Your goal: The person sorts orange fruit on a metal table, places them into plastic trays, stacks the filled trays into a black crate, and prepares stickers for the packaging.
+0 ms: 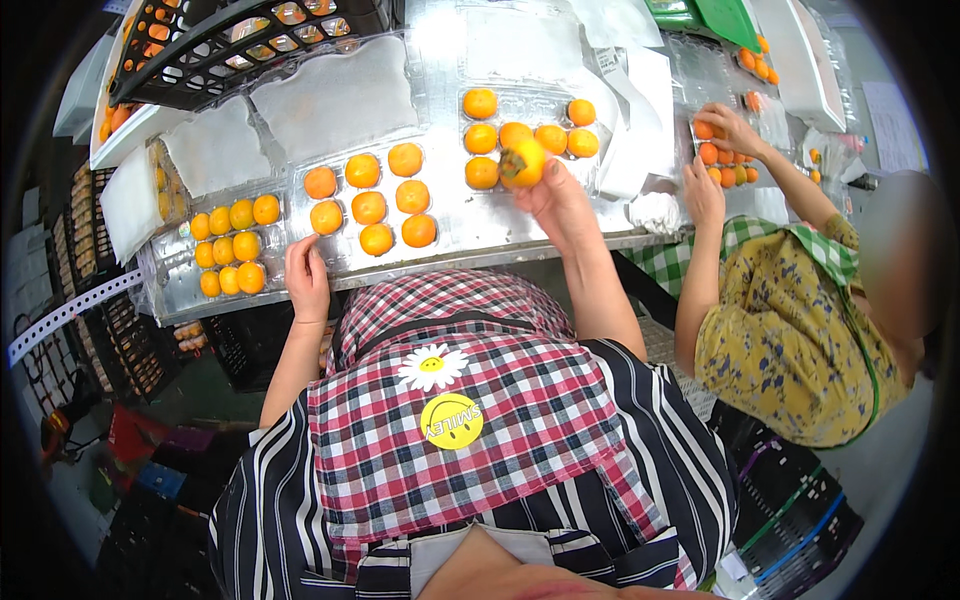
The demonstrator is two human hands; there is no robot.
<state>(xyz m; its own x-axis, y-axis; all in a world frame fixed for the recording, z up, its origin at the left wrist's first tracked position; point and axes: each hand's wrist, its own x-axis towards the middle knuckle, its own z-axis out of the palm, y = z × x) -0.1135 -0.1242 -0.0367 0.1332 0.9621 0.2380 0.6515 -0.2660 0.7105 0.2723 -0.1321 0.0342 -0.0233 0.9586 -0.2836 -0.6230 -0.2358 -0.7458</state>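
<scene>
A persimmon (523,163), its green calyx turned to the left, is held in my right hand (555,202) above a clear plastic tray of persimmons (480,139). My left hand (306,277) rests at the near table edge with curled fingers, just below the lower persimmon (326,217) of a middle tray's left column. Whether its fingertips touch that tray, I cannot tell. Three columns of persimmons (369,208) stand in the middle tray. Further left is a tray with smaller persimmons (223,250) in rows.
A black plastic crate (262,52) with fruit stands at the back left. White foam sheets (337,97) lie behind the trays. A white crumpled cloth (655,213) is at the right near edge. Beyond it, a co-worker's hands (724,139) touch another fruit tray. A green container (709,19) stands behind.
</scene>
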